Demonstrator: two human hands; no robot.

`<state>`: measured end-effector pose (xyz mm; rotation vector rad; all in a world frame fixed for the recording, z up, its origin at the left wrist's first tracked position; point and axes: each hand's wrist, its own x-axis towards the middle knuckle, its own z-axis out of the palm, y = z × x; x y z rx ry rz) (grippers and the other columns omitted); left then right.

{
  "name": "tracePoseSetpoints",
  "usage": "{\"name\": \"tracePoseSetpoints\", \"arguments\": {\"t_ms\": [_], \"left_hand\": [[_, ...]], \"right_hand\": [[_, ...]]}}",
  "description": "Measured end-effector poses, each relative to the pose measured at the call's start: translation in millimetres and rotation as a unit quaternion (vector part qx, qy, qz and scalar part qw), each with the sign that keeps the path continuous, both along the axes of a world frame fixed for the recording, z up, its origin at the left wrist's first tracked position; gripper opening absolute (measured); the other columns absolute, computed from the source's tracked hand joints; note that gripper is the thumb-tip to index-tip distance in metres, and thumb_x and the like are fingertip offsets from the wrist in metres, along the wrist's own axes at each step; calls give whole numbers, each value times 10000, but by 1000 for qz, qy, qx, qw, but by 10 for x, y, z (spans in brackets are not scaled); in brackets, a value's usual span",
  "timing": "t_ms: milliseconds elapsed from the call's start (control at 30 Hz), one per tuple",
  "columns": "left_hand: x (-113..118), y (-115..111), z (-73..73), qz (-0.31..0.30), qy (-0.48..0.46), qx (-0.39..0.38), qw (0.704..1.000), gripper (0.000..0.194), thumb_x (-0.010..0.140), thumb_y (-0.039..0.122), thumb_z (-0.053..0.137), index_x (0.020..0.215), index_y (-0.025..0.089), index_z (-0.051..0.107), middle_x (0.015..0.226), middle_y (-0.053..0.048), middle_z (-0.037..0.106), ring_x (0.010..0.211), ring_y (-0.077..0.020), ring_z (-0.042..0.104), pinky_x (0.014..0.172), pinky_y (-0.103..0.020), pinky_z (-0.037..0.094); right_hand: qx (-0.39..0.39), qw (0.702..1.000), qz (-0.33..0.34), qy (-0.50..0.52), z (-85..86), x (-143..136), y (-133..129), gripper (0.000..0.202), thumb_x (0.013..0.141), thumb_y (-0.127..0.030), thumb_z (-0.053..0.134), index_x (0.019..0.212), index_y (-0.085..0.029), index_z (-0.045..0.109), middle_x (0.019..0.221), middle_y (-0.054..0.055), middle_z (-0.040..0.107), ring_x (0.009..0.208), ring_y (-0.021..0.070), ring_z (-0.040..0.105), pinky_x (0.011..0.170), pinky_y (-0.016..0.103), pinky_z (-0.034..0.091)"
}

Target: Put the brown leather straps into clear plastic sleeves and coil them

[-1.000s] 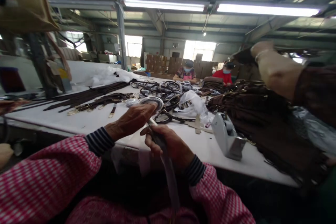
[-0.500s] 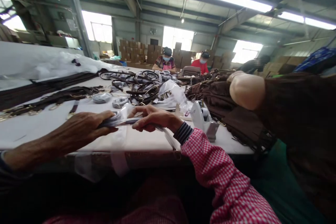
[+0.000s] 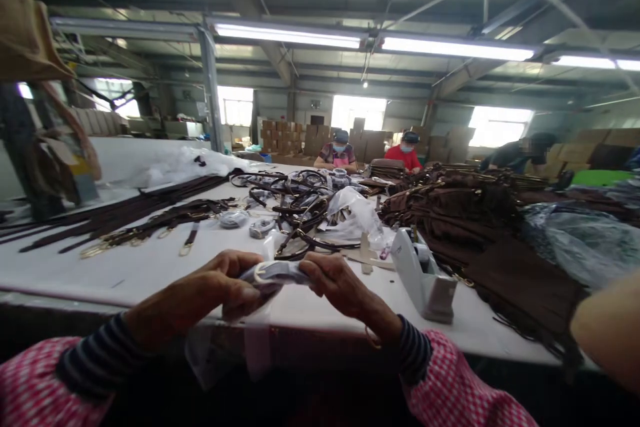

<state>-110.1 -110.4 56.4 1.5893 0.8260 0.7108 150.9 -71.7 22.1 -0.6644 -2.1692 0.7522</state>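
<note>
Both hands hold a coiled strap [image 3: 280, 272] wrapped in clear grey plastic, with a pale buckle showing on top. My left hand [image 3: 220, 280] wraps round its left end, thumb in front and fingers partly hidden. On the coil's right end my right hand [image 3: 337, 283] is closed, its fingertips pressing the strap. The coil is above the front edge of the white table [image 3: 150, 273]. Beyond my hands lie similar wrapped coils [image 3: 234, 219]. To the right of my right hand stands a grey-white tape dispenser [image 3: 427, 283].
Dark straps with gold clasps [image 3: 165, 227] lie at left, looped brown straps [image 3: 305, 203] and a clear plastic bag [image 3: 353, 210] in the middle. Brown fabric bags [image 3: 480, 233] are piled at right. Another person's arm [image 3: 610, 327] reaches in there; two masked people [image 3: 340, 153] sit opposite.
My right hand has moved from along the stretched strap to the coil's right end, and the loose tail is now wound in. The view has turned up and left; the nearby person's arm appears further right.
</note>
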Motion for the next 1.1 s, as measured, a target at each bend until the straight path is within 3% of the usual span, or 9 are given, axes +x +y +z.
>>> {"name": "tracePoseSetpoints", "arguments": {"t_ms": [100,267,400,533,667,800,900,1000,1100], "left_hand": [[192,61,-165,-43,-128,-47,990,330,673,323,754,910,93,748,601,-14,586,492,-89,404,461,-208,288],[567,184,-466,33,-304,-96,947,314,651,345,837,859,127,745,532,7,592,417,-68,437,424,-174,311],[693,302,-633,45,-341,-103,933,321,673,416,867,707,153,687,467,30,540,389,-59,420,417,-163,317],[650,440,-695,28,-324,-102,940,332,662,437,893,714,151,733,490,4,595,406,-80,462,425,-179,333],[509,526,-615,-33,-236,-80,968,358,715,378,877,962,128,814,806,-84,758,666,-172,635,669,-270,501],[391,550,-384,-102,-137,-14,985,275,741,271,803,965,112,819,974,-92,720,896,-228,617,821,-318,475],[343,544,-146,-141,-100,12,985,306,690,219,789,985,147,825,1099,-79,679,1034,-264,597,898,-338,465],[345,527,71,-155,-19,42,987,513,698,261,817,1209,235,777,1299,-68,647,1219,-326,555,1005,-387,445],[419,536,111,-78,99,138,982,382,794,339,808,1167,267,769,1241,-51,676,1187,-307,574,1025,-393,434]], "right_hand": [[-27,996,-42,78,-165,-12,-139,610,1063,-665,293,699,-212,479,563,-33,460,515,119,434,553,272,326],[-44,985,-50,156,-203,-47,-234,543,974,-702,509,903,-180,640,717,10,605,665,164,528,657,291,422],[-110,974,-42,191,-178,-110,-289,353,954,-489,686,1151,-197,688,1027,41,698,931,209,603,826,299,484],[-147,963,-66,214,-277,-163,-239,372,955,-512,680,1125,-182,702,900,32,669,856,202,597,742,288,489],[-109,973,-69,190,-388,-132,-161,363,998,-523,612,1122,-191,694,975,50,690,928,220,617,810,311,487],[-11,987,-107,123,-425,-60,-117,272,1055,-453,526,1077,-204,631,1009,60,668,903,212,625,819,325,478],[128,982,-135,39,-412,-16,-53,159,1071,-297,458,1031,-192,571,983,77,626,839,211,616,743,326,487],[306,928,-191,-96,-390,3,40,139,1014,-108,421,1006,-171,544,969,110,613,807,240,597,611,321,459],[425,847,-233,-219,-387,3,131,206,972,-26,399,1018,-148,558,964,129,614,831,280,591,544,330,436]]}}
